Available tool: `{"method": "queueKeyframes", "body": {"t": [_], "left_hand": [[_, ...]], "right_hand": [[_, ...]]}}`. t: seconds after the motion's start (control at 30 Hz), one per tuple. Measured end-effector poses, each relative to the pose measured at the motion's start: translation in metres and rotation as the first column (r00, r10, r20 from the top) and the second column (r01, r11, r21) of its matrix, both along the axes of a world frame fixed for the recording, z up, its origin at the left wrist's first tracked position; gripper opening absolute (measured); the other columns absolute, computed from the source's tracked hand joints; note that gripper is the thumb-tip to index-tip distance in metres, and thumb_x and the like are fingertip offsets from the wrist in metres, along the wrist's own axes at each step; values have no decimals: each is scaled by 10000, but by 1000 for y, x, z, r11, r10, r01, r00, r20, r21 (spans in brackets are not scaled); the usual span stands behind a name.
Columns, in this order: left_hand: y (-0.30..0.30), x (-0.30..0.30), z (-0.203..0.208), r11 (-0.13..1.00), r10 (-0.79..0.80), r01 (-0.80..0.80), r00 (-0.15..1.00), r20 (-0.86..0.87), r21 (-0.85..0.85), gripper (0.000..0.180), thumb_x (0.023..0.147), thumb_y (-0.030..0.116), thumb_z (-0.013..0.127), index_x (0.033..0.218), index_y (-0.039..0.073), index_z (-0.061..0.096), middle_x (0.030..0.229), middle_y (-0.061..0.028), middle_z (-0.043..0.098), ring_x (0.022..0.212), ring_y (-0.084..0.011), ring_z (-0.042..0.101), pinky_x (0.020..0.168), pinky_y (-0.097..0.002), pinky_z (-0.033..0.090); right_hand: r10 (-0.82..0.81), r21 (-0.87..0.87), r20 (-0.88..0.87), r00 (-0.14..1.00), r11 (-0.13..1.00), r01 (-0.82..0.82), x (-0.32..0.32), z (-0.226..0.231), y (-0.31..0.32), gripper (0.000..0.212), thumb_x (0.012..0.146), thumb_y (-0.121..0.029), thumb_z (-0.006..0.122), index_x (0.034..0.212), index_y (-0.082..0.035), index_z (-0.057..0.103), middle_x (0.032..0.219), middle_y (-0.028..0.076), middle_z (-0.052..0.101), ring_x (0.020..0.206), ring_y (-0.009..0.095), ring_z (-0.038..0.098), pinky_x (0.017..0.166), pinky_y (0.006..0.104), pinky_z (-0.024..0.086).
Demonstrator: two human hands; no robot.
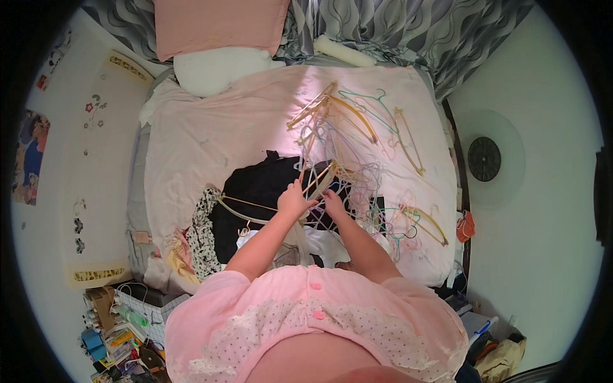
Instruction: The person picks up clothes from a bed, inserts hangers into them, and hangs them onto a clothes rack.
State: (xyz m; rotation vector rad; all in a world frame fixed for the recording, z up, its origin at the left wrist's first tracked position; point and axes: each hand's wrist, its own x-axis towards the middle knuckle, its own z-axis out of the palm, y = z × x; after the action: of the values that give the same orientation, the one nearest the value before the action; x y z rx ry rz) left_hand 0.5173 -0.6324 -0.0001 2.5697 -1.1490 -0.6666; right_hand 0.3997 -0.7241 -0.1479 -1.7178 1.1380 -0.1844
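Both my hands meet over a black garment (248, 185) near the middle of the bed. My left hand (295, 200) closes around a clothes hanger; thin rods stick out above its fingers. Just to its right, my right hand (333, 204) has its fingers curled at the edge of the hanger pile, and what they grip is hard to make out. A pale wide hanger (248, 210) stretches out left of my left wrist over the black cloth. Tangled lilac and pink hangers (364, 182) lie beyond and right of my right hand.
Gold hangers (354, 115), a green hanger (373, 105) and another gold hanger (408, 143) lie farther off on the pink sheet (211, 127). A black-and-white patterned cloth (205, 233) is at the left. Pillows (220, 67) are at the far end; a round black fan (484, 159) is at right.
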Motion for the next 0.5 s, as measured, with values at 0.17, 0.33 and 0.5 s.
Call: {"method": "queueKeyframes", "body": {"t": [0.17,0.33,0.5], "left_hand": [[1,22,-10,971,-10,45,989,-148,234,789,494,448,776,1045,17,413,890,-173,607,830,-312,600,683,-367,490],[8,17,-21,989,-77,92,989,-125,115,566,573,288,752,950,33,415,846,-190,602,819,-334,593,672,-406,484],[15,7,-23,990,-131,134,989,-72,32,365,672,185,659,917,37,433,782,-174,598,762,-351,584,643,-435,465]], "right_hand": [[117,-40,-54,992,992,-119,4,19,7,240,822,-214,430,920,-57,582,865,155,602,813,330,564,699,404,434],[83,-132,-70,994,987,-91,3,23,6,232,803,-207,454,910,-71,609,894,140,606,837,314,569,739,399,439],[221,-354,3,975,912,-206,-14,26,-2,183,779,-182,506,822,-53,627,949,134,592,838,295,568,734,382,442]]}}
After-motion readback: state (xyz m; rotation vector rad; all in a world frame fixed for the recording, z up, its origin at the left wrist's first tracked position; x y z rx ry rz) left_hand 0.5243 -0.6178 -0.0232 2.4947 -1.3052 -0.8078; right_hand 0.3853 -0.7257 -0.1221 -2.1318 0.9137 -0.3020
